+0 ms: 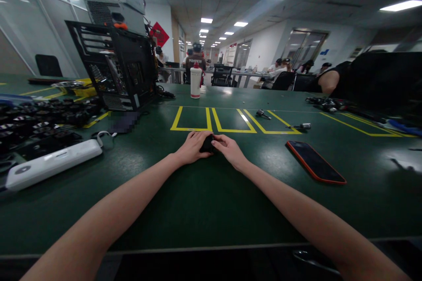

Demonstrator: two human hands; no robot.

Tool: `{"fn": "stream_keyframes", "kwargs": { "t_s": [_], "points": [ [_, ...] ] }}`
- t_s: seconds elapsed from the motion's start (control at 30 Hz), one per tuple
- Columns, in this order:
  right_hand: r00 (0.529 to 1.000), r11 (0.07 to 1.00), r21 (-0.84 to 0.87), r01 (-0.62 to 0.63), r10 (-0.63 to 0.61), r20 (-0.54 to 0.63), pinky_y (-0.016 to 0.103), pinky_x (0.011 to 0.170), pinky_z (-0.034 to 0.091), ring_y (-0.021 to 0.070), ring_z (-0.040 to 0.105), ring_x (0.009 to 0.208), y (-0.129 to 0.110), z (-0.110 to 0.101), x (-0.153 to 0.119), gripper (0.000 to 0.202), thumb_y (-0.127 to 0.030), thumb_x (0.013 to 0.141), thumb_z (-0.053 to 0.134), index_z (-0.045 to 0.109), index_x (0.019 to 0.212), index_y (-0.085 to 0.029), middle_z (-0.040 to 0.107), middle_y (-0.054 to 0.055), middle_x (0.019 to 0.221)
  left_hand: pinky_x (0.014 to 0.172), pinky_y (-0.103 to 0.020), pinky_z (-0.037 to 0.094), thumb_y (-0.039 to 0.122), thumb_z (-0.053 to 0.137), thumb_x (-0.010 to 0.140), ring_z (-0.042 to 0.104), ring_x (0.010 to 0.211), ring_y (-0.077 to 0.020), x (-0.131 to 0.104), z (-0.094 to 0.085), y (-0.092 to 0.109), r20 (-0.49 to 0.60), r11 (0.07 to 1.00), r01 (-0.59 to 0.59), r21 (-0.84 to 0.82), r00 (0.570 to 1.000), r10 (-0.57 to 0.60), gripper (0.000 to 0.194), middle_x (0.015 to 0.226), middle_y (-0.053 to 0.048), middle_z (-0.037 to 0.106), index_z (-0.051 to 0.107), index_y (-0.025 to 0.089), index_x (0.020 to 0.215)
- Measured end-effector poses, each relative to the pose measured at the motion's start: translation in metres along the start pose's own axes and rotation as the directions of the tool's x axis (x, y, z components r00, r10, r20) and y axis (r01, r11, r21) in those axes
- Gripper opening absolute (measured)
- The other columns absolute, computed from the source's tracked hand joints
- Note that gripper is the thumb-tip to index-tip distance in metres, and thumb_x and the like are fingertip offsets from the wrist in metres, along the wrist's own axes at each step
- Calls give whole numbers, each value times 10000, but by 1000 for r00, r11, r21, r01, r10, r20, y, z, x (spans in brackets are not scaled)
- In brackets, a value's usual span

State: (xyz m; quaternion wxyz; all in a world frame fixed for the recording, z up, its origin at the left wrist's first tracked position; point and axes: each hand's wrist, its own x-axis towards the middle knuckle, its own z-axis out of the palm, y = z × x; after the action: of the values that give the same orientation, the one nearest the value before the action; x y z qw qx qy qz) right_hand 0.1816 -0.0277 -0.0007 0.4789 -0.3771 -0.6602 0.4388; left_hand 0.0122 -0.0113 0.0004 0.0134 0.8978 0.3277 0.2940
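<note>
Between my two hands, low over the green table [211, 202], is a small black object [207, 144]; the fingers cover much of it, so its kind does not show. My left hand [193, 147] wraps over it from the left, thumb below and fingers on top. At its right side, the curled fingers and thumb of my right hand [230, 149] grip the edge. Just beyond the hands, yellow tape outlines [191, 130] mark the tabletop. Small dark metal-tipped parts [263, 114] lie at the right-hand outline, one of them [303, 127] across its corner.
A phone in an orange case [316, 161] lies to the right. On the left are a white power strip [56, 163], a heap of black parts [42, 118] and an open computer case [121, 66] with power supplies on top. A white bottle [195, 82] stands behind. People sit farther back.
</note>
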Motion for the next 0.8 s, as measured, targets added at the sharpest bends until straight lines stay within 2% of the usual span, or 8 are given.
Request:
{"fn": "stream_keyframes", "kwargs": {
  "t_s": [0.17, 0.37, 0.57, 0.67, 0.8],
  "points": [
    [997, 997, 20, 77, -77, 11, 300, 850, 416, 138, 529, 946, 0, 1, -4, 235, -280, 707, 573, 523, 923, -199, 557, 21, 979, 954, -401, 231, 362, 582, 696, 419, 1087, -232, 0, -1, 1, -1, 1000, -1, -1, 1000, 1, 586, 1160, -77, 471, 296, 210, 1184],
    [999, 1000, 7, 21, -20, -48, 322, 809, 431, 130, 548, 832, 1, 1, -2, 227, -371, 724, 538, 531, 872, -199, 582, 2, 838, 956, -403, 229, 355, 590, 689, 416, 1093, -233, 1, -2, 2, 3, 1000, 1, 1, 1000, -1, 592, 1160, -74, 472, 299, 212, 1184],
    [999, 999, 43, -20, 21, -26, 349, 902, 386, 153, 539, 957, 0, -2, -1, 321, -307, 706, 578, 533, 999, -182, 585, 56, 1021, 964, -418, 220, 346, 592, 687, 409, 1106, -241, 0, -3, 3, 15, 1000, 11, -7, 1000, -11, 607, 1175, -80, 462, 287, 215, 1195],
    [1000, 996, 86, -25, 24, 16, 347, 926, 373, 153, 536, 981, -1, -1, -3, 314, -267, 691, 594, 534, 984, -173, 571, 58, 1048, 964, -417, 223, 351, 589, 691, 412, 1105, -241, 0, -3, 2, 16, 1000, 7, -10, 1000, -7, 604, 1173, -82, 463, 289, 211, 1196],
    [1000, 992, 125, 16, -18, 11, 326, 908, 389, 142, 533, 977, -2, 1, -6, 299, -245, 656, 626, 512, 928, -194, 559, 33, 1024, 956, -409, 235, 355, 586, 694, 421, 1096, -237, 0, -1, 2, 2, 1000, 5, -7, 1000, -5, 596, 1167, -82, 467, 295, 206, 1192]
  ]
}}
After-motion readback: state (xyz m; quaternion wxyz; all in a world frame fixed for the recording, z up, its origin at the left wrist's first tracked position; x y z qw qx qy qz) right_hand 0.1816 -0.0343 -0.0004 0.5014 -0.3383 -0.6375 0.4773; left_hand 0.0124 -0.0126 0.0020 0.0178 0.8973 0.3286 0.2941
